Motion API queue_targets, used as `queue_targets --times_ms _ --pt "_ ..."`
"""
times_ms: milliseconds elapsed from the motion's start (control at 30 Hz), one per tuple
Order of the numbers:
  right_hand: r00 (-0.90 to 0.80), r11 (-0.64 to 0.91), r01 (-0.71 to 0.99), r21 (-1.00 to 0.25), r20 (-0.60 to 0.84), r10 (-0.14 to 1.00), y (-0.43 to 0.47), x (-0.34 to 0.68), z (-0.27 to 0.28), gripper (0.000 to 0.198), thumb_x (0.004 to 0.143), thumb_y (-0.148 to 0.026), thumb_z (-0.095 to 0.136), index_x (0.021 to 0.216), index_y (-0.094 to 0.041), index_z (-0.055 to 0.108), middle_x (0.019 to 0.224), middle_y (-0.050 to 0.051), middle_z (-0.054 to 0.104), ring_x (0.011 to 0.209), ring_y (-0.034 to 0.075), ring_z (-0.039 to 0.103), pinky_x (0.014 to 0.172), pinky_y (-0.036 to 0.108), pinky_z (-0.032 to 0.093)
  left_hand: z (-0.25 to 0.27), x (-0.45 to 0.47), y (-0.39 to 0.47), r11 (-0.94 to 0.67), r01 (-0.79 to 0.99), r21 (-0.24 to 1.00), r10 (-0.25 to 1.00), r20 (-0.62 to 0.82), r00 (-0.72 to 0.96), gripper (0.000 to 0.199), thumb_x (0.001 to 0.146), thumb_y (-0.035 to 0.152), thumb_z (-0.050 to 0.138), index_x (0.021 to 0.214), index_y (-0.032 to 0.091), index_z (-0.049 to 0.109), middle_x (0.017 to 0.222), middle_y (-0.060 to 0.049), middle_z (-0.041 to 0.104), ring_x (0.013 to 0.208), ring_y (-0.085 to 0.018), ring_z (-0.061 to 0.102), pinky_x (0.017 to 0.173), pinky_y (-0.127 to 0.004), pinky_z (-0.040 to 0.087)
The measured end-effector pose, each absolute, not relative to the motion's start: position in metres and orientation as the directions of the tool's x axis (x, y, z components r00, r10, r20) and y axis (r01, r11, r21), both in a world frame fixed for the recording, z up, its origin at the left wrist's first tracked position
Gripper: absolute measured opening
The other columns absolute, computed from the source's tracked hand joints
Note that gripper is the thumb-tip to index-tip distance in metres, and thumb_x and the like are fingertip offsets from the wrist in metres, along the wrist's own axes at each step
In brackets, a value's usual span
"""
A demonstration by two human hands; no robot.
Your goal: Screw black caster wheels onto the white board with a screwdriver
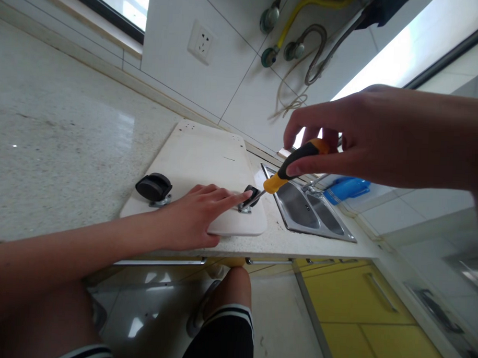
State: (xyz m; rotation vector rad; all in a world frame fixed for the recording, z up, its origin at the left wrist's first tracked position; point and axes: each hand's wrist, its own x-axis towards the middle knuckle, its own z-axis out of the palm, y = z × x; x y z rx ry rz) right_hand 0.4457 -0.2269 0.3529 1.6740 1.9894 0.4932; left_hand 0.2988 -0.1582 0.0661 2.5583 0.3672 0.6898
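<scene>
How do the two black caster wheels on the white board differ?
The left black caster wheel stands free, fully visible and untouched. The right black caster wheel is partly hidden: the left hand reaches a fingertip to it, and the orange-and-black screwdriver in the right hand points at its base. Both have metal mounts on the white board.

Domestic kitchen. Indicated by a speckled stone countertop [60, 141], a stainless steel sink [310, 210] set into it, and yellow cabinet doors [360, 303] with bar handles below. White tiled wall [235, 59] fitted with a power socket [201, 42]. Yellow gas hose [303, 9] and braided metal hoses [322, 51] with valves mounted on the wall above. Window [123, 2] behind the counter.
</scene>
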Motion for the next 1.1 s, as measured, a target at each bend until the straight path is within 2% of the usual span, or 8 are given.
queue_targets --times_ms 100,167,300,467,700,833,1000,1100 --pt "-0.166 0.191 0.769 0.61 -0.098 0.981 -0.224 0.446 0.347 0.056 0.108 -0.07 0.045 0.097 -0.025 0.076 0.073 0.007 0.069 0.061 0.018 0.054 0.066 0.039 0.031 0.066 0.299 -0.157 -0.859 0.151 0.489 0.371 0.392 0.842 0.111 0.083 0.023 0.073 0.18 0.036 0.02 0.166 -0.008 0.058 0.147 -0.034 0.055 0.127 -0.052 0.038" --pt "-0.174 0.192 0.763 0.617 -0.09 0.981 -0.223 0.448 0.342 0.063 0.108 -0.075 0.038 0.101 -0.024 0.074 0.074 0.008 0.068 0.065 0.021 0.056 0.067 0.039 0.031 0.066 0.299 -0.157 -0.86 0.152 0.487 0.371 0.392 0.842 0.112 0.083 0.024 0.073 0.18 0.036 0.019 0.166 -0.008 0.059 0.146 -0.035 0.055 0.127 -0.053 0.038" --pt "-0.154 0.208 0.81 0.548 -0.144 0.978 -0.224 0.447 0.335 0.058 0.093 -0.08 0.067 0.115 -0.027 0.069 0.077 0.005 0.069 0.07 0.023 0.06 0.065 0.037 0.034 0.063 0.299 -0.156 -0.867 0.131 0.481 0.356 0.414 0.838 0.113 0.083 0.023 0.074 0.18 0.039 0.017 0.168 -0.007 0.057 0.147 -0.035 0.055 0.127 -0.053 0.038" --pt "-0.147 0.146 0.815 0.561 -0.044 0.988 -0.224 0.44 0.331 0.057 0.096 -0.079 0.064 0.093 -0.023 0.072 0.069 0.006 0.064 0.07 0.022 0.06 0.067 0.038 0.033 0.062 0.298 -0.157 -0.868 0.128 0.48 0.357 0.426 0.831 0.112 0.082 0.021 0.072 0.18 0.039 0.019 0.167 -0.007 0.058 0.148 -0.036 0.054 0.125 -0.053 0.039" --pt "-0.265 0.298 0.821 0.486 -0.139 0.954 -0.228 0.44 0.344 0.037 0.091 -0.065 0.08 0.103 -0.03 0.077 0.082 0.003 0.074 0.072 0.022 0.063 0.068 0.039 0.039 0.064 0.298 -0.158 -0.862 0.118 0.493 0.355 0.422 0.834 0.109 0.082 0.02 0.072 0.178 0.036 0.023 0.166 -0.007 0.058 0.148 -0.035 0.055 0.126 -0.051 0.039" --pt "-0.188 0.187 0.801 0.569 -0.058 0.981 -0.229 0.433 0.335 0.058 0.104 -0.074 0.054 0.086 -0.023 0.075 0.064 0.006 0.064 0.064 0.021 0.058 0.068 0.041 0.035 0.064 0.297 -0.158 -0.859 0.12 0.497 0.358 0.417 0.835 0.11 0.082 0.021 0.073 0.178 0.037 0.023 0.168 -0.007 0.057 0.151 -0.035 0.053 0.127 -0.053 0.038" --pt "-0.272 0.269 0.789 0.553 -0.079 0.959 -0.228 0.446 0.344 0.056 0.09 -0.073 0.08 0.124 -0.029 0.077 0.087 0.0 0.077 0.068 0.013 0.062 0.065 0.033 0.037 0.063 0.298 -0.158 -0.866 0.128 0.484 0.36 0.424 0.831 0.104 0.083 0.02 0.072 0.176 0.034 0.029 0.167 -0.009 0.058 0.149 -0.035 0.054 0.127 -0.052 0.039" --pt "-0.325 0.284 0.74 0.609 -0.045 0.945 -0.228 0.448 0.346 0.066 0.086 -0.082 0.071 0.114 -0.024 0.081 0.08 -0.006 0.074 0.062 0.002 0.055 0.063 0.028 0.031 0.062 0.299 -0.157 -0.866 0.114 0.487 0.356 0.441 0.824 0.102 0.082 0.019 0.072 0.175 0.033 0.032 0.17 -0.008 0.056 0.151 -0.034 0.054 0.128 -0.051 0.038"
